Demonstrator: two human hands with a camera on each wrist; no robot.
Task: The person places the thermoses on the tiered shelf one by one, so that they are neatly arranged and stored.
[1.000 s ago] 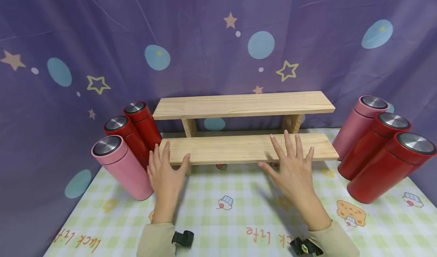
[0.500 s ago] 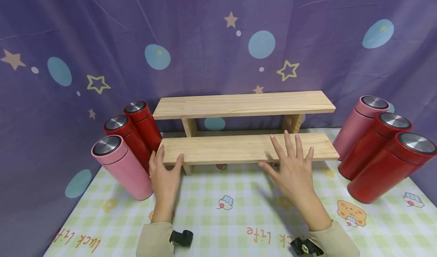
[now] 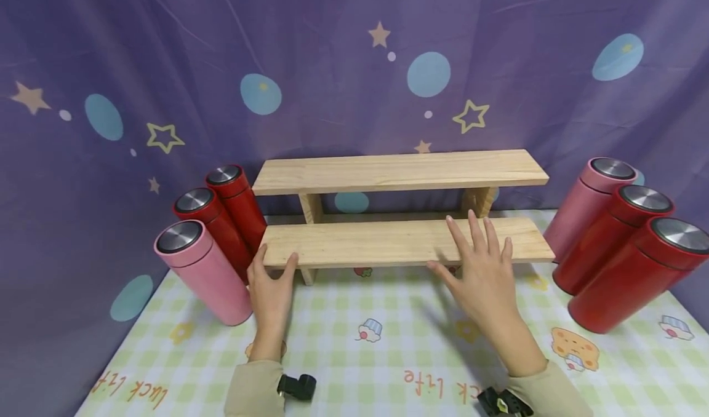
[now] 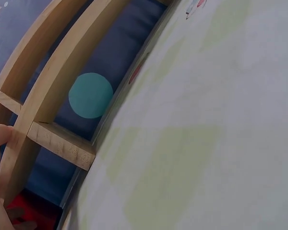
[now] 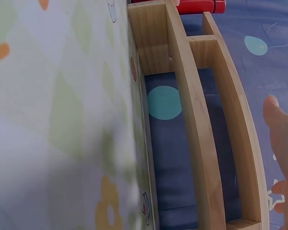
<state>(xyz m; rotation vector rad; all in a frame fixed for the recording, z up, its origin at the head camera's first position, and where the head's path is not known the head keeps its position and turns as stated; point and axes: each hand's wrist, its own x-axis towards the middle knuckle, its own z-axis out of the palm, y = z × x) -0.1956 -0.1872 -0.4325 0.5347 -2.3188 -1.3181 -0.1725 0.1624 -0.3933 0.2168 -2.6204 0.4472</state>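
A two-tier shelf of pale wood [image 3: 360, 243] stands in the middle of the table, both boards bare. At the left end of its lower board, my left hand [image 3: 271, 294] grips the corner. The thumb lies at the front edge, and in the left wrist view the other fingers [image 4: 21, 218] bend round the board's end. My right hand [image 3: 487, 281] is spread above the right part of the same board, fingers apart and holding nothing. In the right wrist view its thumb [image 5: 273, 108] points up, away from the wood.
Left of the shelf stand a pink thermos bottle [image 3: 207, 275] and two red ones [image 3: 221, 232]. Another pink thermos [image 3: 581, 205] and two red ones [image 3: 626, 281] stand on the right. A checkered cloth [image 3: 354, 368] covers the table; a purple curtain [image 3: 332, 35] hangs behind.
My left hand has shifted slightly left and its thumb and fingers have settled at the lower board's left corner. The right hand stays spread over the board. The head view has shifted slightly.
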